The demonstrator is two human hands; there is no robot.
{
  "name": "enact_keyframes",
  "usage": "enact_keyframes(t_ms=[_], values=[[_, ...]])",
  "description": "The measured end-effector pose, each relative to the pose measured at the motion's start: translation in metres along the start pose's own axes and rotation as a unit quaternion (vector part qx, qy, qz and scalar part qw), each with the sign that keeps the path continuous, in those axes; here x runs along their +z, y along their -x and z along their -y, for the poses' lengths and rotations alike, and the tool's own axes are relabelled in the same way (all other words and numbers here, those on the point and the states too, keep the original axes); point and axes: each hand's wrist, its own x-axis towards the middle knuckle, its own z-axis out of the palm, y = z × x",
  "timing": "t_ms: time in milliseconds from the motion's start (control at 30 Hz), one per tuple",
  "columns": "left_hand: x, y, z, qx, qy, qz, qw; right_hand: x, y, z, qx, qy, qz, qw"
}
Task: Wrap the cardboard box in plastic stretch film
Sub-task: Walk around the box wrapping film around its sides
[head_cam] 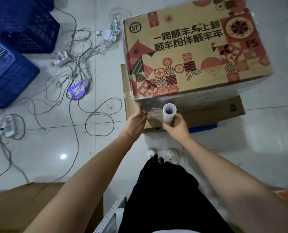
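A large cardboard box (190, 52) with red and black printed patterns stands on the floor ahead of me. Clear film covers its near side and its left corner. My right hand (176, 126) grips the lower part of an upright roll of stretch film (168, 112) just in front of the box's near face. A short span of film runs from the roll leftward to the box's near left corner. There my left hand (136, 122) touches the film at its fingertips; whether it pinches it I cannot tell.
A flattened cardboard sheet (215, 113) lies under the box, above something blue. Tangled cables and power strips (76, 64) spread over the tiled floor at left. Blue plastic crates (14, 47) stand at far left. More cardboard (22, 207) lies at bottom left. My shoes (161, 154) are below the hands.
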Motion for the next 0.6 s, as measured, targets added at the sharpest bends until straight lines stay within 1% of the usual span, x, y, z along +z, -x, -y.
enact_keyframes(t_ms=[67,133,200,233,300,367,433,467,600], values=[[-0.004,0.0,-0.003,-0.003,0.018,-0.018,1.0,0.0,-0.002,0.001,0.004,0.02,0.005,1.0],[-0.007,-0.002,-0.003,0.045,-0.008,-0.048,0.998,0.002,-0.005,0.004,0.022,0.036,-0.004,0.999],[-0.006,-0.006,-0.005,0.116,-0.093,-0.057,0.987,0.005,-0.008,0.006,0.041,0.072,-0.019,0.996],[-0.004,-0.007,-0.005,0.132,-0.147,-0.06,0.978,0.006,-0.008,0.007,0.045,0.089,-0.025,0.995],[-0.001,-0.01,0.001,0.131,-0.233,-0.047,0.963,0.007,-0.008,0.008,0.048,0.084,-0.046,0.994],[0.001,-0.012,0.014,0.129,-0.283,-0.012,0.95,0.005,-0.006,0.008,0.049,0.009,-0.073,0.996],[0.003,-0.016,0.027,0.131,-0.337,-0.021,0.932,0.0,-0.005,0.007,0.045,-0.057,-0.094,0.993],[0.004,-0.018,0.032,0.129,-0.356,-0.026,0.925,-0.003,-0.005,0.007,0.032,-0.063,-0.097,0.993],[0.011,-0.018,0.035,0.12,-0.409,-0.039,0.904,-0.011,-0.006,0.005,-0.021,-0.025,-0.047,0.998]])
